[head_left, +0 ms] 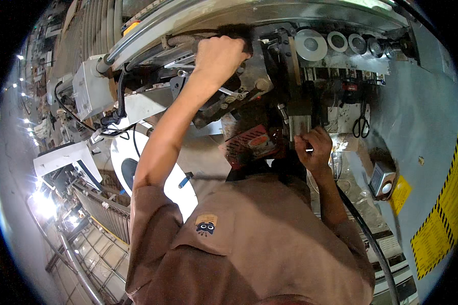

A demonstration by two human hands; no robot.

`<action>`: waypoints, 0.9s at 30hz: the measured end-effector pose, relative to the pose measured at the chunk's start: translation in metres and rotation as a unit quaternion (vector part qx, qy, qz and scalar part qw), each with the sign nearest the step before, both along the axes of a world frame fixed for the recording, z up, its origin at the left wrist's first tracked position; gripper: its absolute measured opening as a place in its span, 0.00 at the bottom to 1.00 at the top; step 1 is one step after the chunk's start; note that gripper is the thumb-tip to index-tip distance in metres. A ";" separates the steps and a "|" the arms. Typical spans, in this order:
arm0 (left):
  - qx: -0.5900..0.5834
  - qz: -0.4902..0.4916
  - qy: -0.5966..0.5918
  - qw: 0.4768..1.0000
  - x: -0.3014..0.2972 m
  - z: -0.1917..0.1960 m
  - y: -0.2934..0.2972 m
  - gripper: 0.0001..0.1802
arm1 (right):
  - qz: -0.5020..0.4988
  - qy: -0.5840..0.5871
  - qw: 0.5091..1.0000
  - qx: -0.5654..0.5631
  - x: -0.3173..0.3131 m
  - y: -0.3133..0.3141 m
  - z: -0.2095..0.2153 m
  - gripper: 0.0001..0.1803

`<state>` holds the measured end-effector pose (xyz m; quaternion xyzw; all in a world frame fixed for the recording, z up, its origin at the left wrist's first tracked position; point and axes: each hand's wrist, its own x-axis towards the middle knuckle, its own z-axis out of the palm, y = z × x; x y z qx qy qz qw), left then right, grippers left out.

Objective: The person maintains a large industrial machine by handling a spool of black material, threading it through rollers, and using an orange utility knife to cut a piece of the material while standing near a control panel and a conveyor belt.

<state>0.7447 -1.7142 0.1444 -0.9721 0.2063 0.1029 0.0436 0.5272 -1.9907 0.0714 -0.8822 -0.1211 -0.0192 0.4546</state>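
Observation:
My left hand (220, 57) reaches up to the dark machine head, its fingers curled over a part that the hand itself hides. Just below it, a shiny wrench-like metal lever (232, 93) lies against the greasy metal plate (257, 76). Lower and to the right, my right hand (316, 146) is closed beside the end of a silver metal block (301, 127); what its fingers grip, if anything, cannot be made out. Between my body and the machine sits a worn red plate (254, 145) with dark slots. A small metal bolt or handle (283, 113) stands near the block.
Several round metal discs (311, 44) line the back ledge. Black-handled scissors (361, 126) hang at the right, near a grey machine wall (422, 117) with yellow labels (432, 239). A black hose (374, 244) runs past my right arm. A white round table (185, 190) stands at left.

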 end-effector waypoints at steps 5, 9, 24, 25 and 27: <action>-0.053 0.037 -0.012 0.998 -0.012 -0.020 0.011 0.22 | -0.025 -0.037 0.999 0.025 0.004 0.000 -0.002 0.13; -0.070 0.070 -0.003 0.995 -0.020 -0.019 0.010 0.22 | -0.039 -0.040 0.998 0.034 0.010 0.004 -0.001 0.14; -0.003 0.067 0.034 0.997 -0.027 0.017 0.019 0.21 | -0.043 -0.040 0.997 0.041 0.021 0.005 0.014 0.11; 0.008 0.049 0.040 0.998 -0.026 0.012 0.018 0.20 | -0.044 -0.035 0.997 0.045 0.021 0.006 0.015 0.12; 0.013 0.016 0.041 0.999 -0.024 0.005 0.015 0.18 | -0.044 -0.027 0.997 0.066 0.025 0.011 0.015 0.12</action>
